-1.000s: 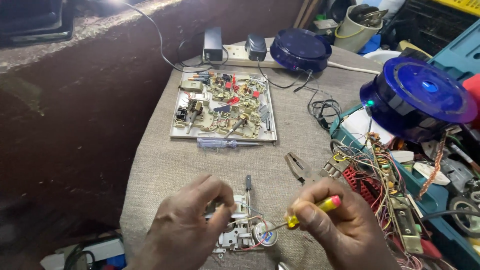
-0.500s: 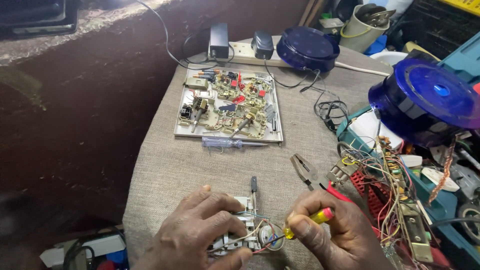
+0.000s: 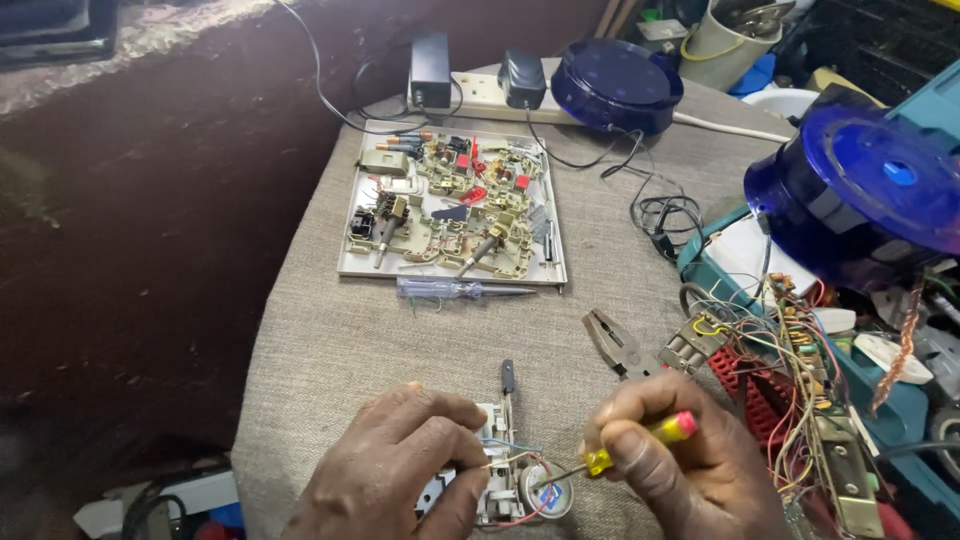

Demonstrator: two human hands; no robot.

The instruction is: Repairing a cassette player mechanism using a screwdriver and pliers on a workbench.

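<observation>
Cloth-covered surface (image 3: 340, 330): right hand (image 3: 690, 470) gripped a yellow screwdriver (image 3: 640, 445), long axis slanting, tip pointing down-left into the part (image 3: 500, 470) clenched by left hand (image 3: 400, 470).

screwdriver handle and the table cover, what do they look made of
Screwdriver handle: looks like glossy yellow plastic with a red end cap; its thin shaft looks like bare metal. Table cover: seems a coarse woven cloth, grey-beige and matt, with visible weave.
</observation>
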